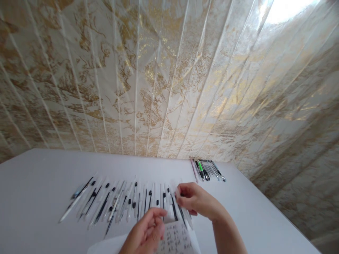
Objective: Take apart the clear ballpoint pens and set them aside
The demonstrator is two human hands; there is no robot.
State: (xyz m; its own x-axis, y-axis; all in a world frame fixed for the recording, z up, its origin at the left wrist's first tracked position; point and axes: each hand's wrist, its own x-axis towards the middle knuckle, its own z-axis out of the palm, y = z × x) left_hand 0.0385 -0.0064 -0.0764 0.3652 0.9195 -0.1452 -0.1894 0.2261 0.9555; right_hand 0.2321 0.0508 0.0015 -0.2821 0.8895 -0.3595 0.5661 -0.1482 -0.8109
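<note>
A long row of white and black pens (119, 203) lies spread across the white table (34, 187). My right hand (194, 201) hovers over the right end of the row, fingers curled and pinched; what they pinch is too small and blurred to name. My left hand (147, 231) rests near the bottom edge, fingers curled on a sheet of paper with handwritten marks (177, 240). The sheet lies partly under both hands.
A second, smaller group of pens (208, 170), one with a green part, lies at the far right of the table by the wall. A wall with gold and white marbled panels (169, 77) rises behind. The table's right edge runs diagonally toward the lower right.
</note>
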